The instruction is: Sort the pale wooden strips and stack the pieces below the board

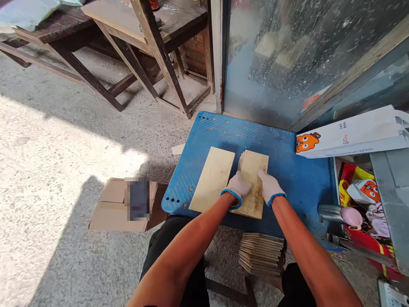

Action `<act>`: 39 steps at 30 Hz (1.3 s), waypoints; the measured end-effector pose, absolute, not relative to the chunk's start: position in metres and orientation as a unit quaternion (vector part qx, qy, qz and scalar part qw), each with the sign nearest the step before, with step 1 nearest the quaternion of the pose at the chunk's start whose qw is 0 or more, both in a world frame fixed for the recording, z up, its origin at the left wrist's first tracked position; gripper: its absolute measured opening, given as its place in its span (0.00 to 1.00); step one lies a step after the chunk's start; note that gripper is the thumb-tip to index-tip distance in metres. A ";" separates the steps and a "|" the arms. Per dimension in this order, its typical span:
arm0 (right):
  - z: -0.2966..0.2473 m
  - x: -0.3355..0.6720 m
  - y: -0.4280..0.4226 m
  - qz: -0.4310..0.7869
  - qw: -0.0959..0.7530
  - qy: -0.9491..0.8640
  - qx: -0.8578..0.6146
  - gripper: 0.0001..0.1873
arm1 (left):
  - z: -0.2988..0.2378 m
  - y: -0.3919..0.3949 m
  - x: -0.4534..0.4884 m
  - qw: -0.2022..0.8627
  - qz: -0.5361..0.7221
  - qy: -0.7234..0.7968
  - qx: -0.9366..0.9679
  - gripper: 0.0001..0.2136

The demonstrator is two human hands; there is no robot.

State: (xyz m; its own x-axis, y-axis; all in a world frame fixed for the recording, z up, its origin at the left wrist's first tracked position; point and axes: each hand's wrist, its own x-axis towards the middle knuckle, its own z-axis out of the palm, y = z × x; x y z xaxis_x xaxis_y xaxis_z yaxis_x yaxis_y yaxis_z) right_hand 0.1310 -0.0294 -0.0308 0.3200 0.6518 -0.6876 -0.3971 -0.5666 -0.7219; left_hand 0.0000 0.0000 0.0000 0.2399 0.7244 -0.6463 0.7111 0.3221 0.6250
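Both my hands wear white knit gloves with blue cuffs. My left hand (238,187) grips the left side of a stack of thin pale wooden boards (254,164), and my right hand (270,186) holds its right side. The boards at the stack's upper left edge fan out slightly. A single wide wooden board (212,179) lies flat on the blue metal-topped table (204,140), just left of the stack and touching my left hand. A second stack of similar boards (261,254) sits below the table's near edge.
A cardboard box (115,204) lies on the concrete floor to the left. White printed paper bags (351,132) overhang the table's right corner. A steel flask with a pink cap (340,214) stands at the right, beside a bag-filled bin (358,200). Wooden benches (153,51) and a glass panel (287,55) stand behind.
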 end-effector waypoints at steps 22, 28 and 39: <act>-0.023 0.139 -0.059 0.509 0.497 -0.002 -0.703 0.17 | 0.026 -0.029 0.003 0.510 -0.008 0.552 0.660 0.23; -0.034 0.147 -0.056 0.556 0.496 0.037 -0.666 0.20 | 0.027 -0.029 0.007 0.503 -0.015 0.540 0.675 0.29; -0.037 0.159 -0.042 0.604 0.469 0.000 -0.644 0.21 | 0.025 -0.018 0.003 0.518 -0.010 0.572 0.636 0.28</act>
State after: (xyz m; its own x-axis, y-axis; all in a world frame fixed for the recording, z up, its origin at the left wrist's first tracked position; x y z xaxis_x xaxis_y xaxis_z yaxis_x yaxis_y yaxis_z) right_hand 0.1593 -0.0425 -0.0370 0.2713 0.5669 -0.7778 -0.5667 -0.5591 -0.6052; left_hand 0.0031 -0.0181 0.0245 0.3465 0.7168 -0.6051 0.7373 0.1907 0.6481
